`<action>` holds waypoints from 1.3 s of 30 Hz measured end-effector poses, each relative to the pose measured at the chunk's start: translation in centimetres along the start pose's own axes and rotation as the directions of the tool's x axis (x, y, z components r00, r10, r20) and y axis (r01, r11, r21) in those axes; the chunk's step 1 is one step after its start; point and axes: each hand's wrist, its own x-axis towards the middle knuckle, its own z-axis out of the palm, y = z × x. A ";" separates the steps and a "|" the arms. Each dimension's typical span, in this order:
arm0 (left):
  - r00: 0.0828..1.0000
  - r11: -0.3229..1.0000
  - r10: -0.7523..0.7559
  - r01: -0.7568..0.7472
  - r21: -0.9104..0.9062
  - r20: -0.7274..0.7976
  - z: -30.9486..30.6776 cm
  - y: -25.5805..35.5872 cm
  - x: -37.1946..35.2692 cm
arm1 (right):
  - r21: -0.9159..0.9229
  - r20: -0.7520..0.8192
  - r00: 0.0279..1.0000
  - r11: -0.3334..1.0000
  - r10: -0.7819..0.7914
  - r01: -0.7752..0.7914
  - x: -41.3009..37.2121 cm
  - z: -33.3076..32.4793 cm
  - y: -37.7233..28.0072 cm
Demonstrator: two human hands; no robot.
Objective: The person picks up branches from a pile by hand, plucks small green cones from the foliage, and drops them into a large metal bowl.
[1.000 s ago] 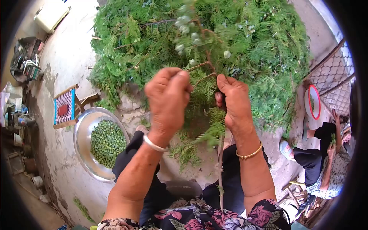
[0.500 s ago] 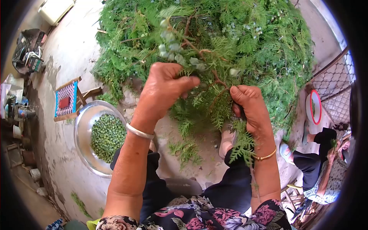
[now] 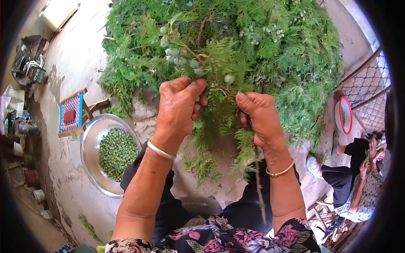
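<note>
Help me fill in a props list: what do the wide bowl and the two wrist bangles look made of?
Wide bowl: likely stainless steel, smooth and polished, given its silvery wall and bright reflections.
Left bangle: silver-toned metal, apparently smooth; silver or steel, can't tell.
Right bangle: shiny yellow metal; gold, brass or plating would look alike.

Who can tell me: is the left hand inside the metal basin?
No, the left hand is up at the leafy branch, clear of the metal basin.
</note>
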 end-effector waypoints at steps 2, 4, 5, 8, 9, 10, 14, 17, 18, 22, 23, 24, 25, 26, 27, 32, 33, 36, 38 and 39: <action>0.998 0.996 -0.058 0.056 -0.073 -0.029 0.2 -0.3 0.3 | 0.010 -0.022 1.000 1.000 0.002 -0.001 0.3 0.8 0.5; 0.978 0.942 -0.130 0.071 -0.329 -0.160 0.1 -0.7 0.9 | 0.023 -0.050 0.999 1.000 0.001 0.000 0.4 0.6 0.3; 0.967 0.875 -0.183 0.078 -0.478 -0.178 -1.1 -0.5 1.9 | 0.073 -0.111 0.994 0.997 -0.007 0.015 0.4 0.4 0.2; 0.987 0.714 -0.104 0.162 -0.681 0.127 -5.6 0.6 3.5 | 0.094 -0.201 0.978 0.992 -0.061 0.081 0.4 -0.1 0.1; 0.983 0.703 -0.040 0.155 -0.694 0.179 -5.8 0.7 3.3 | 0.065 -0.229 0.967 0.990 -0.109 0.127 0.5 -0.2 0.2; 0.982 0.705 -0.037 0.156 -0.692 0.183 -5.5 0.6 3.1 | 0.034 -0.253 0.955 0.985 -0.154 0.168 0.6 -0.3 0.3; 0.966 0.802 -0.029 0.175 -0.571 0.256 -2.1 1.2 0.2 | -0.149 -0.293 0.925 0.967 -0.243 0.206 1.1 -0.6 1.2; 0.965 0.899 0.013 0.103 -0.426 0.261 -0.4 1.0 -0.7 | -0.372 -0.242 0.891 0.885 -0.384 0.280 1.4 -0.4 1.9; 0.961 0.914 0.035 0.080 -0.397 0.274 0.0 0.8 -0.8 | -0.416 -0.226 0.893 0.867 -0.390 0.273 1.1 0.2 1.7; 0.963 0.888 0.034 0.094 -0.451 0.268 0.5 0.1 -0.4 | -0.524 -0.180 0.886 0.804 -0.426 0.280 1.4 1.2 2.1; 0.966 0.873 -0.022 0.144 -0.466 0.258 0.5 0.2 -0.3 | -0.524 -0.177 0.886 0.803 -0.428 0.283 1.5 1.4 2.0; 0.966 0.873 -0.021 0.143 -0.467 0.258 0.5 0.2 -0.4 | -0.388 -0.205 0.925 0.894 -0.321 0.225 1.5 1.5 1.8; 0.967 0.877 -0.019 0.138 -0.460 0.253 0.5 0.2 -0.5 | -0.242 -0.215 0.954 0.958 -0.209 0.155 1.5 1.5 1.6; 0.969 0.881 -0.019 0.133 -0.453 0.248 0.6 0.1 -0.6 | -0.242 -0.215 0.954 0.958 -0.209 0.155 1.5 1.5 1.4; 0.968 0.881 -0.019 0.134 -0.453 0.250 0.6 0.2 -0.7 | -0.184 -0.227 0.962 0.977 -0.153 0.111 1.6 1.6 1.2; 0.984 0.956 0.029 0.025 -0.292 0.178 -0.1 0.7 -1.0 | -0.050 -0.190 0.976 0.994 -0.109 0.102 1.8 1.5 1.3; 0.984 0.956 0.032 0.021 -0.291 0.177 0.0 0.9 -1.3 | -0.023 -0.216 0.975 0.999 -0.049 0.045 1.7 1.7 0.7; 0.991 0.969 0.014 0.019 -0.244 0.134 -0.1 2.0 -2.2 | 0.088 -0.233 0.972 0.996 0.031 -0.011 2.1 1.2 0.3; 0.990 0.977 0.139 -0.131 -0.169 0.032 -3.6 3.1 -1.6 | 0.182 -0.221 0.974 0.983 0.040 0.000 2.4 0.8 -0.1; 0.966 0.967 0.245 -0.249 -0.047 -0.084 -5.6 3.9 -1.7 | 0.243 -0.200 0.979 0.970 0.045 0.005 2.4 0.7 -0.4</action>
